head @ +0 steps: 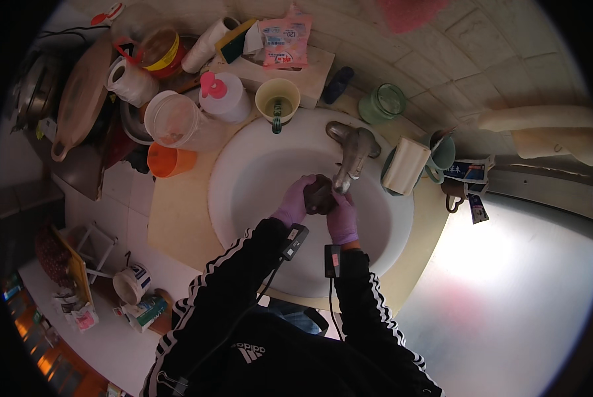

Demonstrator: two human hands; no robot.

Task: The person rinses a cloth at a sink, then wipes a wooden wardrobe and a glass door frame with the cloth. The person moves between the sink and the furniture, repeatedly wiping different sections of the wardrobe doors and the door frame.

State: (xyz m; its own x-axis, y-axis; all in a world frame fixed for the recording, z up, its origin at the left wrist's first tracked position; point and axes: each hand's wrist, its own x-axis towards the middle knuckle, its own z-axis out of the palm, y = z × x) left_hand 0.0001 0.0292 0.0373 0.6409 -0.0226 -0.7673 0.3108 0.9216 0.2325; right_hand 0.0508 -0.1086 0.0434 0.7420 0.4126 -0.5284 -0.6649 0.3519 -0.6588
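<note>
Over the white washbasin, my left hand, in a purple glove, grips a dark brown rounded object by its left side. What the object is cannot be made out clearly. My right hand, gloved the same way, has its fingers on the object's right side. The metal faucet hangs its spout just above the right fingers and hides part of them. Whether water runs from it cannot be seen.
A yellow mug, a pump bottle, a clear plastic jug and an orange cup crowd the left rim. A green glass jar and a cream-coloured box stand right of the faucet. Cables run from my wrists.
</note>
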